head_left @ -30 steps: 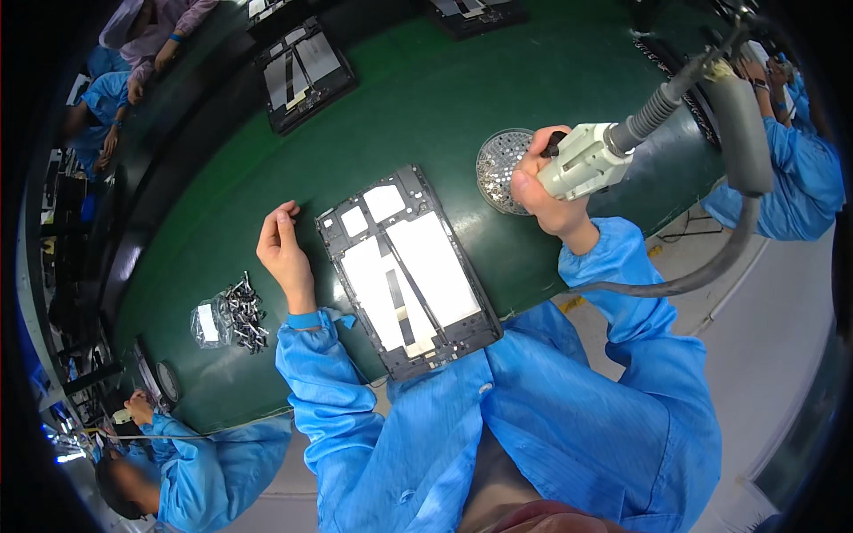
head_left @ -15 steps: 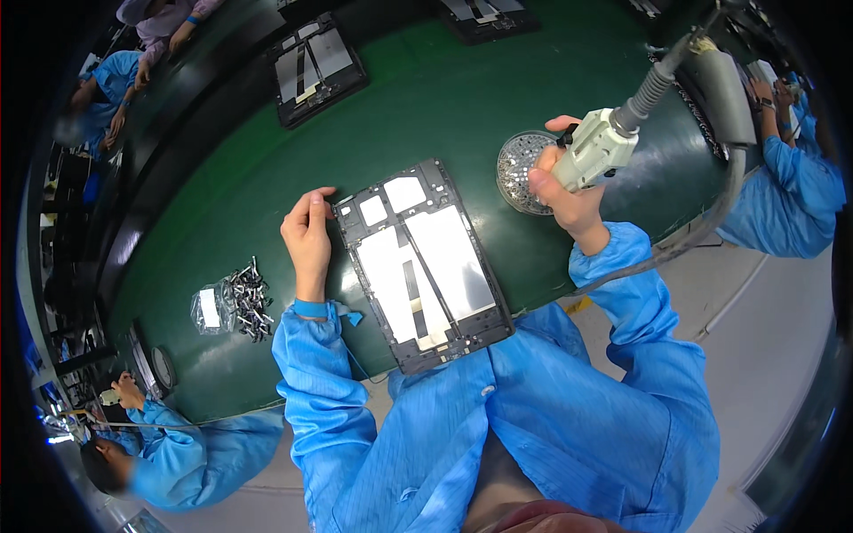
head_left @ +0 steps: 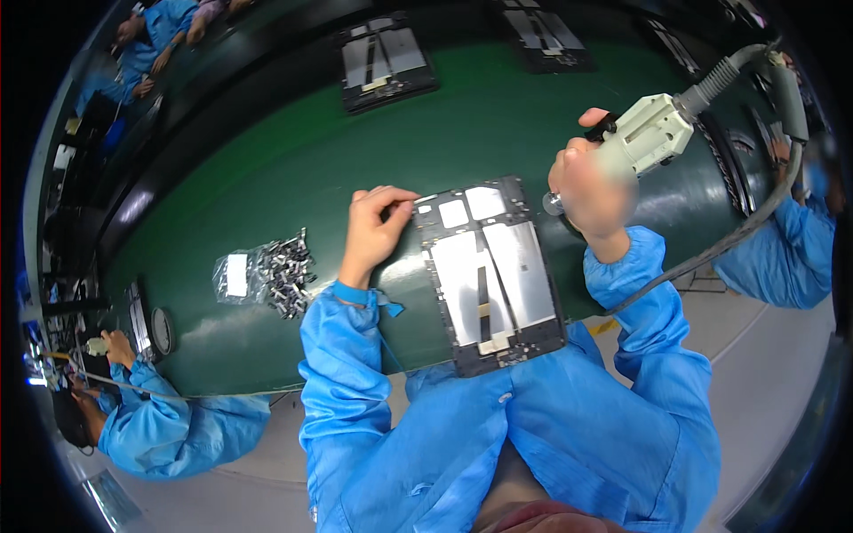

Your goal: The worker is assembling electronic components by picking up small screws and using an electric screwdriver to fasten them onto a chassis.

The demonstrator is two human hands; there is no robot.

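Observation:
A tablet [head_left: 459, 275] with its inner side up, black frame and silver plates, lies at the green table's near edge, its lower end against my blue coat. My left hand [head_left: 378, 226] has its thumb and bent fingers closed at the tablet's upper left corner. Right of the tablet, my right hand [head_left: 597, 191] is wrapped round a pale electric screwdriver [head_left: 653, 133] with a ribbed cable end. Its tip is hidden and the hand is smeared. A small clear rounded edge [head_left: 553, 204] shows beside the fingers; the rest of that dish is hidden.
Left of my left hand lie a pile of small dark parts [head_left: 289, 274] and a clear bag with a white label [head_left: 235, 275]. Two more opened tablets, one far [head_left: 386, 62] and one farther right [head_left: 542, 37], lie behind. A thick cable [head_left: 711, 253] hangs at right. Co-workers sit around.
The whole view has shifted, so things appear farther right. My right hand with the electric screwdriver now covers most of the screw dish. The left hand stays at the tablet's corner, its fingers more bent.

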